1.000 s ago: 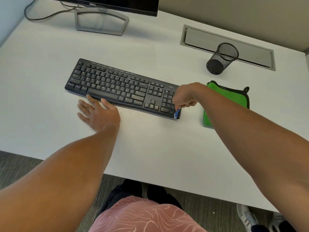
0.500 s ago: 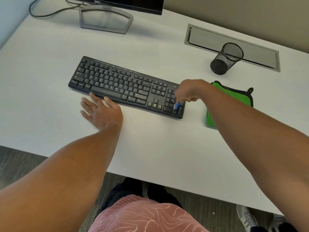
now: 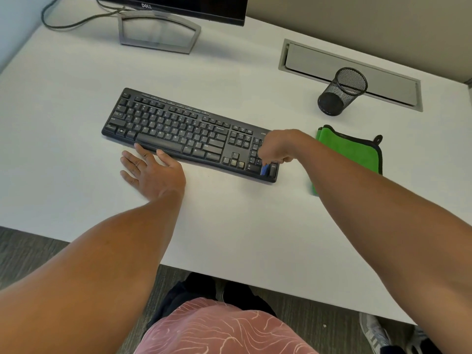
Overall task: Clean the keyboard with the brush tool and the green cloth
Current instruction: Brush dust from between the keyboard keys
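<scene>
So my right hand is curled into a loose fist over the number pad end of the keyboard, pinching the little blue brush, and the brush tip is down on the keys at the near right corner. My hand hides most of the brush, so only that blue bit poking out below my fingers shows. My left hand is flat on the tabletop, fingers spread and relaxed, holding nothing, with the fingertips right up against the front edge of the keyboard near the space bar. The keyboard itself is black and sits at a bit of an angle across the middle of the tabletop. The green cloth with its dark trim is lying flat just to the right of the keyboard, and my right forearm crosses over its near left part so I can't see that whole side of it. Behind the cloth there's a black mesh pen cup, standing in front of the grey cable hatch set into the tabletop. Further back on the left is the monitor on its silver stand, with a cable looping off behind it. None of that back stuff is anywhere near my hands.
</scene>
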{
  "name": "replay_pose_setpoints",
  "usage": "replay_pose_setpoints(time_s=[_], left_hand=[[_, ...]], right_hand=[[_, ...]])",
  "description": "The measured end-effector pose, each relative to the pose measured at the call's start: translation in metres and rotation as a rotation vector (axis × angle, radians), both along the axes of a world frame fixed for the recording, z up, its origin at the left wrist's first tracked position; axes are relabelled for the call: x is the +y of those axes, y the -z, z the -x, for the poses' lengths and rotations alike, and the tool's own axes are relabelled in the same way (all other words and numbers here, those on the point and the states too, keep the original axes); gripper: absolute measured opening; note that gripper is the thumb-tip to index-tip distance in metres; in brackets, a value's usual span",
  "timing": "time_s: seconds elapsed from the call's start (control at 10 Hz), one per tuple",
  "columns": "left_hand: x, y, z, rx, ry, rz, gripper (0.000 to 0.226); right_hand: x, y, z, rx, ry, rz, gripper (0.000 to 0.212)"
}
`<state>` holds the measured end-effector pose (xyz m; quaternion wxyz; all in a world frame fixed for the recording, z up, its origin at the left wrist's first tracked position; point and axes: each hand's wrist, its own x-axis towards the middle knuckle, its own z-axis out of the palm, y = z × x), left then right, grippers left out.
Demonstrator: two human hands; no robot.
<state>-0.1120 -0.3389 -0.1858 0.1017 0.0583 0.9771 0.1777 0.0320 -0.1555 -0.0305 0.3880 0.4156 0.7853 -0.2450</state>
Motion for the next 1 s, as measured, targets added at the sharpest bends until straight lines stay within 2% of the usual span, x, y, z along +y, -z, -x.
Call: replay_pose_setpoints(time_s=[0.1,0.2,0.3,0.4,0.6,0.8,0.9,1.0], left_hand=[[0.0,0.0,-0.001,0.006,-0.001,0.002,0.065],[0.0,0.001,0.0,0.006,-0.004,-0.004,0.065],[0.0,0.0,0.0,0.007,-0.005,-0.005,0.065],[0.0,0.0,0.0,0.008,-0.006,0.001,0.064],[0.0,0.001,0.0,0.006,-0.007,-0.003,0.064],[0.0,0.002,0.0,0.009,-0.007,-0.006,0.065],[0.0,0.002,0.0,0.01,-0.006,-0.005,0.065],[0.0,0.001,0.0,0.012,-0.007,-0.005,0.065]], right_hand=[[0.002,-0.006,-0.001,-0.005,0.057,0.101,0.023],[0.01,-0.017,0.004,0.09,0.081,0.002,0.019],[0.02,-0.016,0.011,0.171,0.057,-0.166,0.025],[0.016,-0.007,0.013,0.168,-0.007,-0.24,0.028],[0.01,-0.001,0.011,0.07,0.082,0.026,0.022],[0.013,-0.009,0.019,0.152,-0.078,-0.193,0.025],[0.006,0.001,0.014,0.046,-0.149,-0.079,0.024],[0.014,-0.006,0.011,-0.04,-0.245,-0.05,0.028]])
